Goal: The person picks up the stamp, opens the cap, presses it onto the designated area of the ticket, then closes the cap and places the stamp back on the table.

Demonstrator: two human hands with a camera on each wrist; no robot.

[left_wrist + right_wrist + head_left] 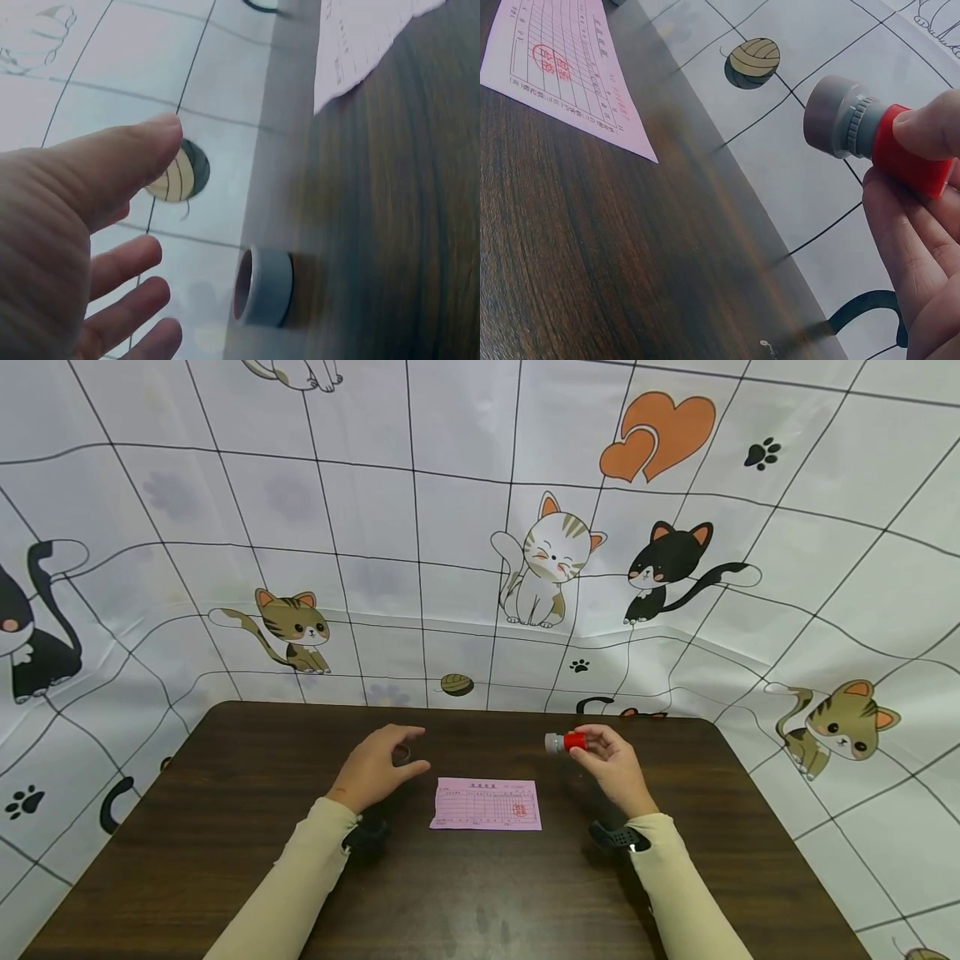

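My right hand [617, 774] pinches a stamp [847, 124] by its red handle, thumb on one side and fingers on the other. The stamp lies sideways in the air, its round grey end pointing left. On the left, my left hand [373, 767] is spread, thumb and fingers apart and holding nothing. A small grey round cap [271, 287], hollow inside, stands on the table close to those fingers, partly hidden by them in the head view. Between the hands lies a pink receipt [486, 804] with a printed grid and a red stamp mark near its right side.
The dark wooden table [465, 893] reaches back to a white sheet [375, 527] with black grid lines and printed cats. Dark bands are on both wrists, below light yellow sleeves [288, 877].
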